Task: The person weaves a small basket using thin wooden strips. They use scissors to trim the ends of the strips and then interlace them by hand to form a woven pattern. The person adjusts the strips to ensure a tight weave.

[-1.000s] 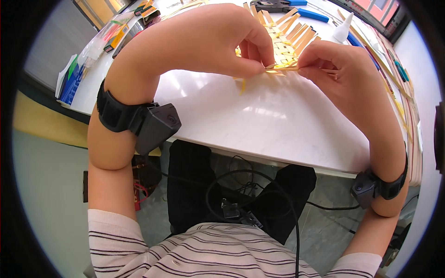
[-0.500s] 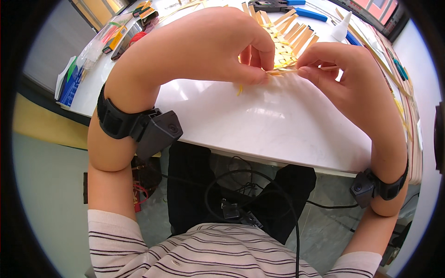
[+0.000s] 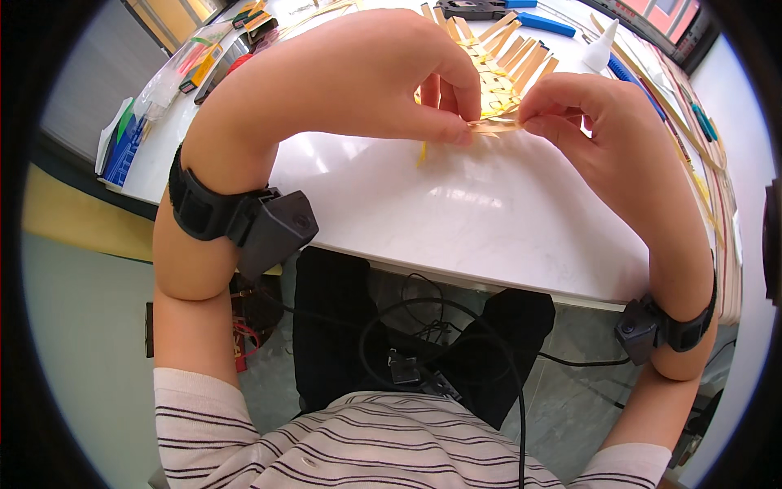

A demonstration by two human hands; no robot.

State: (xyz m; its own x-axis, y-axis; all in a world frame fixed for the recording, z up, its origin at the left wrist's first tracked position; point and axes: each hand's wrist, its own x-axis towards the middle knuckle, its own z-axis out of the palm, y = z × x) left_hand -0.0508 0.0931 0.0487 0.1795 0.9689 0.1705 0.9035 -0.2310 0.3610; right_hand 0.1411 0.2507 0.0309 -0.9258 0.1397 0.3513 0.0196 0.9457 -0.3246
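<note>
While the left hand and right hand are drawn close together above the white table, a thin, flat, yellowish strip is pinched between their fingertips from both ends. Just beyond the fingers, a woven mat of matching tan strips is seen, its loose ends fanned outward.

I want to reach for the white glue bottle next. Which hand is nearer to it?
Right. The right hand sits just below the white glue bottle; the left hand is farther left, across the woven strips.
</note>
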